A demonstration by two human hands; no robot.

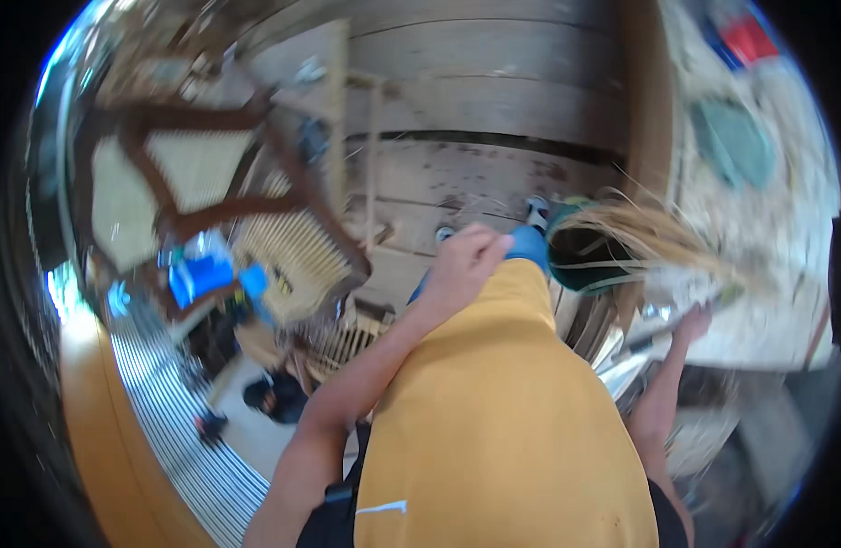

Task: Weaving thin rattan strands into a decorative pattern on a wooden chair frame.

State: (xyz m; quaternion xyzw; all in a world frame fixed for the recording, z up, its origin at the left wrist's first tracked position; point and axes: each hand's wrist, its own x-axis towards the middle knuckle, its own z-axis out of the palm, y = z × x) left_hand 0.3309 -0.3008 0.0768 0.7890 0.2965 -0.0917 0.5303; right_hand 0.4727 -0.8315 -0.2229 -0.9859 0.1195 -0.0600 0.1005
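Observation:
My left hand (464,265) is over my lap, just past the hem of my yellow garment (494,402), beside the blue cloth at my knee. Its fingers are curled in; whatever they may hold is hidden. On the right, my right hand (693,325) reaches to the near part of a pale, worn bench top (758,247). It is close to the end of a bundle of long straw-coloured strands (649,236) and a thin dark strip. Motion smears its fingers. The strands fan out over a dark green bucket (580,251).
Left stands a dark wooden chair frame (215,212) with a woven seat (288,251) and blue objects (201,276) near it. Another person (274,397) is lower left. A green cloth-like piece (733,142) and a red and blue item (745,41) lie on the bench. Planks form the floor (494,100).

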